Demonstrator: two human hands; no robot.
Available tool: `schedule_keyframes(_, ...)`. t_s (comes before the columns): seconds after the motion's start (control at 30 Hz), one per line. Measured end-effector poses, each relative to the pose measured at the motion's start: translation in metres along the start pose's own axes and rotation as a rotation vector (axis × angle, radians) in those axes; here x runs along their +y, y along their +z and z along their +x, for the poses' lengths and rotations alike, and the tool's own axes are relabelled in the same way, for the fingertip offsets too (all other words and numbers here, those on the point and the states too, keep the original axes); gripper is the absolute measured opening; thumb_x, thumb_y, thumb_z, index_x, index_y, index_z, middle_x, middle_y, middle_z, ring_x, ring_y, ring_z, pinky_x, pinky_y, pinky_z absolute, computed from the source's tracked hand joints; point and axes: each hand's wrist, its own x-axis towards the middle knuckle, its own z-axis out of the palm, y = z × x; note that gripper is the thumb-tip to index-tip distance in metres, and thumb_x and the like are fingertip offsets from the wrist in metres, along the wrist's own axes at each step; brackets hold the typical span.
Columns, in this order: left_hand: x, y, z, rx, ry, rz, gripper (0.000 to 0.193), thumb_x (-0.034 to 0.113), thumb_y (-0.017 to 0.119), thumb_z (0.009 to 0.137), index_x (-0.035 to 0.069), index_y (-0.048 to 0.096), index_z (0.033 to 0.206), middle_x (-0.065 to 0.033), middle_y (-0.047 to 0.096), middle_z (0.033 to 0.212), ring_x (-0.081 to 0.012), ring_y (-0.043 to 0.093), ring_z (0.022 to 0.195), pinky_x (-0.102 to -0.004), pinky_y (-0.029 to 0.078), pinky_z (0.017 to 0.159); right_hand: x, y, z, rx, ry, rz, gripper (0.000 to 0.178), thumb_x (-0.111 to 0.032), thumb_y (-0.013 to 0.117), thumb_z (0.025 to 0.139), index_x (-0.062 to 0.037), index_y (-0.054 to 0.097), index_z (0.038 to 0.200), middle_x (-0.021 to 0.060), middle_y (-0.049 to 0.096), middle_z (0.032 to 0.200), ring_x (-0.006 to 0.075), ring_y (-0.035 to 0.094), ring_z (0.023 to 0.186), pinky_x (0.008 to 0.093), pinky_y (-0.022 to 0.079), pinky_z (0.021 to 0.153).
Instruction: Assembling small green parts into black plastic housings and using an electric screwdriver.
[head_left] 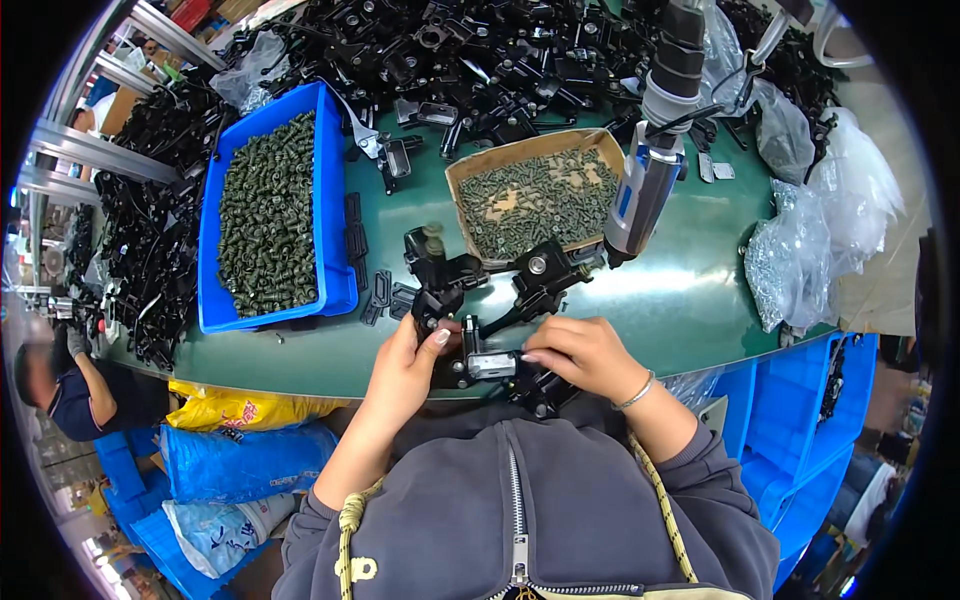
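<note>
Head view: black metal part (492,366) is held by the left hand (402,368) at the table's near edge (690,325); right hand (592,356) bunched against it, grip can't be told. Probably stiff, heavyish, kinda slick; best gripped round the body.

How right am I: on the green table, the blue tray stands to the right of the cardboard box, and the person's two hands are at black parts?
One slip: on the green table, the blue tray stands to the left of the cardboard box, as the head view shows. The left hand and right hand are indeed at black parts.
</note>
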Motion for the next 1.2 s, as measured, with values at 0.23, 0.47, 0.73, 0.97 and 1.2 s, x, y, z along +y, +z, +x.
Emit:
schedule_keyframes(0.23,-0.003,0.0,0.0,0.068,0.116,0.24,0.016,0.006,0.051,0.101,-0.002,0.056,0.114,-0.0126,0.071,0.099,-0.0207,0.069,0.089,-0.0321,0.053,0.079,0.005,-0.016,-0.006,0.081,0.059,-0.205,0.023,-0.02,0.078,0.08,-0.0085,0.065,0.096,0.0064,0.063,0.087,0.0263,0.064,0.071,0.0352,0.049,0.059)
schedule_keyframes(0.47,-0.012,0.009,-0.001,0.2,0.203,0.307,0.013,0.006,0.053,0.099,-0.002,0.057,0.109,-0.0144,0.07,0.091,-0.0254,0.068,0.08,-0.0338,0.052,0.072,-0.019,-0.037,0.051,0.479,0.324,-0.318,0.031,-0.017,0.082,0.077,-0.0046,0.066,0.101,0.0091,0.064,0.09,0.0248,0.062,0.079,0.032,0.05,0.067)
schedule_keyframes(0.73,-0.001,0.001,0.001,0.205,0.12,0.24,0.015,0.008,0.056,0.098,-0.002,0.058,0.109,-0.0083,0.064,0.085,-0.0162,0.058,0.073,-0.0305,0.046,0.068,0.002,-0.058,0.054,0.117,0.456,0.25,0.034,-0.012,0.086,0.071,-0.0028,0.067,0.097,0.0106,0.068,0.096,0.0251,0.066,0.089,0.0357,0.052,0.08)
schedule_keyframes(0.97,0.005,-0.004,-0.003,0.151,0.114,-0.053,0.022,0.017,0.058,0.099,-0.003,0.059,0.108,-0.0038,0.054,0.082,-0.0105,0.047,0.076,-0.0268,0.04,0.067,0.012,-0.044,-0.005,0.222,0.187,0.14,0.029,-0.005,0.085,0.068,-0.0044,0.066,0.091,0.011,0.07,0.102,0.0274,0.067,0.095,0.036,0.052,0.082)
schedule_keyframes(1.2,0.007,-0.023,-0.003,0.097,0.254,0.063,0.035,0.03,0.054,0.103,-0.005,0.059,0.101,-0.0024,0.048,0.087,-0.0119,0.044,0.079,-0.0266,0.038,0.07,-0.009,-0.057,0.014,0.17,0.176,-0.032,0.031,-0.01,0.085,0.069,-0.0066,0.065,0.093,0.01,0.068,0.109,0.0299,0.064,0.101,0.0382,0.05,0.086)
